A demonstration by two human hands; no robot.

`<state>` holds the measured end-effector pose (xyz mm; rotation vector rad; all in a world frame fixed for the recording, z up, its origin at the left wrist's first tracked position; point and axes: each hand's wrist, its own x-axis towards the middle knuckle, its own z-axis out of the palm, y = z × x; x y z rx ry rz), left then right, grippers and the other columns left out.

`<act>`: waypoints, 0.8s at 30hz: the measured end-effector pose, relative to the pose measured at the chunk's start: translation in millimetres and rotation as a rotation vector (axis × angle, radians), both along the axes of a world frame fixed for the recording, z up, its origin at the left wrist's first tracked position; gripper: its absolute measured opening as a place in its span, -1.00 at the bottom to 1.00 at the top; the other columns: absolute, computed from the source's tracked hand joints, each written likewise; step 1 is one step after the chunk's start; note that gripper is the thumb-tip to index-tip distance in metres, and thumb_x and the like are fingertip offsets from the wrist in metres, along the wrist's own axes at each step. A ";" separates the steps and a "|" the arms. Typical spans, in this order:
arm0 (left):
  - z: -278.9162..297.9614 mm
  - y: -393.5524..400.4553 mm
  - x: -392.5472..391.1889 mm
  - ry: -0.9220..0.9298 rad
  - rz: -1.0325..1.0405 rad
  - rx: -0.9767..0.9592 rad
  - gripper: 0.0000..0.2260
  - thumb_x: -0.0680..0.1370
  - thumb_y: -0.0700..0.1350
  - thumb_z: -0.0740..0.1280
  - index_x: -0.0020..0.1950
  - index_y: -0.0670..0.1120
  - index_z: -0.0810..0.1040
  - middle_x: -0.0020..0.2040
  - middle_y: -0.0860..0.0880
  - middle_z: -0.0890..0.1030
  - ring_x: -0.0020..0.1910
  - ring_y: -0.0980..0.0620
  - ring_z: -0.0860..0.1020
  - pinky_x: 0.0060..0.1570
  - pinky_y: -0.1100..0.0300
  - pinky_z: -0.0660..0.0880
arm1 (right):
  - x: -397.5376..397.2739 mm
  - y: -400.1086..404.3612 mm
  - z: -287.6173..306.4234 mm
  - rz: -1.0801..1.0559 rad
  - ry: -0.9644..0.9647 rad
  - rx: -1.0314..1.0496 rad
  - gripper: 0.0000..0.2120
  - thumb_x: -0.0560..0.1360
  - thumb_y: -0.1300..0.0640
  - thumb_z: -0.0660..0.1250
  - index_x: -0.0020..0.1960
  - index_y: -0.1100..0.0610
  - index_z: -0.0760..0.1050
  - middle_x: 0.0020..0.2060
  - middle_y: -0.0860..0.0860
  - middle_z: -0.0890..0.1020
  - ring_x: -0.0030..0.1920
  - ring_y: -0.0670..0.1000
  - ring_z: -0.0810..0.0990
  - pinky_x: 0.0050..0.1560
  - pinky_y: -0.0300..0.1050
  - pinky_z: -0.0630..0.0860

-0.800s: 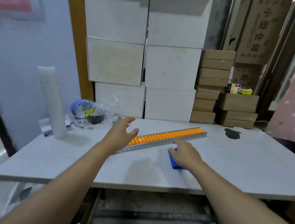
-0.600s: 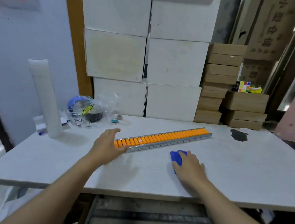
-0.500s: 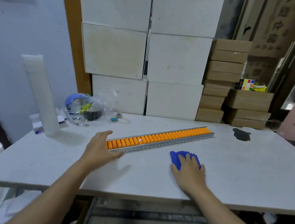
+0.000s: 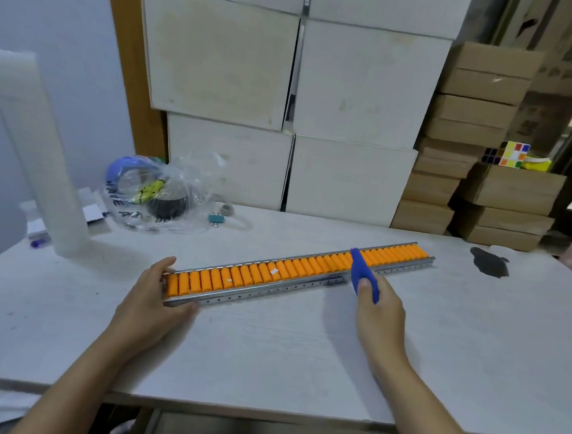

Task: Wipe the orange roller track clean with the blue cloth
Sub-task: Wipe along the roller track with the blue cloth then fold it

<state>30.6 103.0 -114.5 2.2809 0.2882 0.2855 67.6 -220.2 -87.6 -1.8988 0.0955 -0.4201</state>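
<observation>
At the far left of the frame we see a tall white roll (image 4: pixel 36 156) standing upright on the bench (image 4: pixel 267 352), and just right of it, further back, a clear plastic bag (image 4: pixel 153 192) with blue and black items inside. A small teal clip (image 4: pixel 216 219) lies beside the bag.

In the lower left centre our left hand (image 4: pixel 155 300) wraps the near-left end of the roller track (image 4: pixel 294 272); its grip is closed on that end, thumb along the front rail and fingers behind. The track, orange rollers in a metal frame, lies flat across the middle of the bench, running from lower left up toward the right.

Right of centre our right hand (image 4: pixel 380 310) holds the blue cloth (image 4: pixel 362 274); the grip is pinched narrow around it, and the cloth's upper end lies across the rollers past the track's middle.

Behind stand white boxes (image 4: pixel 288 80) and, to the upper right, brown cartons (image 4: pixel 473 128) with a colour cube (image 4: pixel 513 154) on top. A dark stain (image 4: pixel 489 262) marks the bench at right.
</observation>
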 end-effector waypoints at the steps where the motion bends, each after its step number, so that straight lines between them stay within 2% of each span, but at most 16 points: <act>1: -1.4 0.9 -0.3 -0.007 0.001 -0.008 -0.21 0.34 0.06 0.52 0.50 0.09 0.23 0.32 0.03 0.47 0.23 -0.02 0.52 0.25 -0.13 0.46 | 4.6 5.7 1.6 0.002 -0.010 0.056 -0.78 0.62 0.09 0.11 0.16 -0.02 0.49 -0.15 -0.09 0.58 -0.18 -0.09 0.52 -0.27 -0.24 0.38; 3: -2.9 2.1 -1.7 -0.018 0.002 -0.019 -0.23 0.36 0.03 0.54 0.49 0.11 0.26 0.31 0.05 0.48 0.24 -0.01 0.52 0.25 -0.10 0.47 | 14.8 14.5 1.5 -0.014 -0.014 0.170 -0.72 0.62 0.06 0.11 0.29 -0.03 0.45 0.01 -0.13 0.58 0.01 -0.14 0.52 -0.11 -0.26 0.41; 5: -4.1 2.1 -2.9 -0.022 -0.006 -0.016 -0.25 0.37 0.00 0.55 0.48 0.09 0.29 0.27 0.08 0.46 0.23 0.02 0.50 0.24 -0.03 0.46 | 25.1 18.3 2.0 -0.072 0.011 0.304 -0.68 0.62 0.03 0.12 0.35 -0.03 0.40 0.11 -0.11 0.54 0.11 -0.08 0.50 0.01 -0.21 0.42; 8: -3.8 1.6 -3.4 -0.038 -0.027 0.011 -0.29 0.36 -0.03 0.56 0.46 0.05 0.36 0.23 0.10 0.44 0.22 0.06 0.48 0.19 0.11 0.42 | 38.6 11.8 6.6 -0.157 0.052 0.368 -0.66 0.62 -0.02 0.10 0.37 -0.06 0.36 0.20 -0.07 0.51 0.16 0.01 0.49 0.08 0.02 0.54; 10: -0.6 1.6 -5.2 -0.045 -0.027 -0.009 -0.29 0.34 -0.05 0.58 0.44 0.06 0.38 0.20 0.10 0.46 0.19 0.08 0.49 0.17 0.14 0.41 | 45.4 1.5 11.2 -0.188 0.088 0.420 -0.65 0.62 -0.07 0.09 0.39 -0.11 0.32 0.25 -0.05 0.48 0.15 0.10 0.52 -0.06 0.12 0.62; 12: 1.3 2.4 -6.8 -0.041 -0.030 -0.050 -0.25 0.31 -0.07 0.60 0.44 0.11 0.37 0.19 0.08 0.51 0.17 0.06 0.52 0.17 0.12 0.43 | 48.8 -11.4 14.7 -0.207 0.128 0.487 -0.65 0.61 -0.11 0.08 0.38 -0.17 0.31 0.27 -0.05 0.46 0.12 0.18 0.56 -0.29 0.03 0.64; 14: 3.2 2.1 -9.5 -0.034 -0.051 -0.084 -0.25 0.29 -0.11 0.62 0.38 0.19 0.35 0.16 0.06 0.55 0.12 0.08 0.56 0.12 0.16 0.44 | 49.7 -22.6 15.7 -0.219 0.159 0.493 -0.66 0.60 -0.15 0.07 0.35 -0.21 0.32 0.25 -0.04 0.47 0.07 0.24 0.60 -0.43 -0.11 0.59; 17: 8.7 0.5 -11.4 -0.030 -0.071 -0.111 -0.29 0.28 -0.19 0.62 0.30 0.19 0.39 0.12 0.07 0.59 0.02 0.27 0.56 -0.02 0.35 0.43 | 55.2 -32.7 15.9 -0.221 0.138 0.450 -0.65 0.61 -0.12 0.06 0.38 -0.16 0.31 0.23 -0.03 0.47 0.04 0.24 0.61 -0.45 -0.17 0.55; 19: 8.3 -0.2 -9.9 -0.034 -0.074 -0.131 -0.29 0.25 -0.26 0.63 0.24 0.21 0.43 0.09 0.10 0.61 -0.04 0.33 0.60 -0.08 0.43 0.48 | 60.5 -35.9 15.3 -0.217 0.105 0.422 -0.64 0.61 -0.08 0.08 0.39 -0.13 0.32 0.19 -0.05 0.48 0.02 0.17 0.62 -0.34 -0.11 0.59; 20: 7.1 -0.4 -9.2 -0.037 -0.079 -0.145 -0.30 0.23 -0.29 0.63 0.19 0.24 0.45 0.08 0.13 0.61 -0.05 0.37 0.61 -0.08 0.51 0.48 | 63.6 -36.2 14.2 -0.205 0.075 0.415 -0.64 0.62 -0.05 0.09 0.40 -0.10 0.33 0.16 -0.07 0.50 0.02 0.09 0.61 -0.20 -0.07 0.61; 21: 6.1 -0.6 -8.4 -0.039 -0.086 -0.156 -0.29 0.22 -0.32 0.63 0.14 0.27 0.45 0.07 0.15 0.61 -0.06 0.43 0.59 -0.09 0.60 0.45 | 66.3 -35.8 12.3 -0.190 0.044 0.402 -0.66 0.62 -0.01 0.10 0.39 -0.06 0.35 0.09 -0.10 0.53 0.00 -0.01 0.59 -0.07 -0.05 0.60; 22: 5.1 -0.4 -7.1 -0.039 -0.096 -0.157 -0.29 0.22 -0.34 0.62 0.12 0.28 0.45 0.05 0.15 0.62 -0.05 0.45 0.58 -0.10 0.64 0.42 | 68.6 -35.1 10.4 -0.180 0.017 0.368 -0.68 0.62 0.02 0.11 0.36 -0.02 0.39 -0.01 -0.15 0.54 -0.05 -0.08 0.55 -0.02 -0.08 0.56; 24: 3.1 -0.1 -5.4 -0.038 -0.119 -0.159 -0.28 0.22 -0.37 0.62 0.12 0.28 0.45 -0.02 0.13 0.67 0.00 0.42 0.58 -0.10 0.66 0.41 | 75.6 -36.6 7.1 -0.186 -0.013 0.285 -0.71 0.62 0.03 0.10 0.27 0.02 0.46 -0.17 -0.15 0.53 -0.20 -0.13 0.49 -0.17 -0.19 0.47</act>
